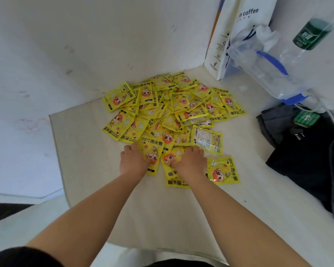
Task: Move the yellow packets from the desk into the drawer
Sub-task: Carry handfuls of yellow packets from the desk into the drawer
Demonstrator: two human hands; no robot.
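A heap of several yellow packets (172,110) with a red-haired cartoon figure lies on the white desk (89,151), against the back wall. My left hand (132,160) rests palm down on a packet (152,149) at the heap's near edge, fingers curled over it. Beside it, my right hand (191,162) presses on another packet (170,166), fingers bent around its top. One more packet (225,171) lies flat just right of my right hand. One packet (207,139) shows its printed back. No drawer is in view.
A white paper coffee bag (231,35) stands at the back right, with a clear plastic bag (268,60) with blue handles and a green-labelled bottle (312,33) beside it. A black bag (305,151) with cables and a green box (306,118) lies at the right. The desk's left edge (55,143) drops off.
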